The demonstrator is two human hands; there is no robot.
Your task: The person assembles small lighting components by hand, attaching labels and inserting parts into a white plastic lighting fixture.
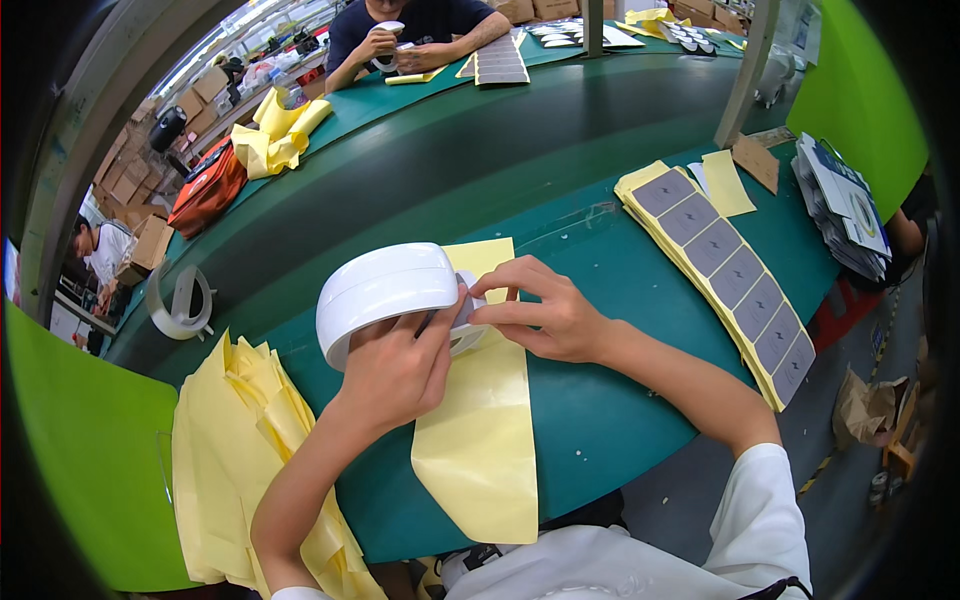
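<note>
My left hand point(395, 370) grips a white rounded plastic housing point(385, 290), holding it tilted above the green table point(600, 420). My right hand point(545, 310) pinches at the housing's right end, where a small grey part point(468, 335) shows between thumb and fingers. Under both hands lies a long yellow backing sheet point(480, 440) that reaches the table's near edge.
A heap of peeled yellow sheets point(235, 440) lies at the left. Right of me stretches a strip of grey rectangular stickers point(725, 265) on yellow backing, with a stack of printed cards point(845, 205) beyond. A tape roll point(180, 300) stands far left. Another person point(415, 35) works across the table.
</note>
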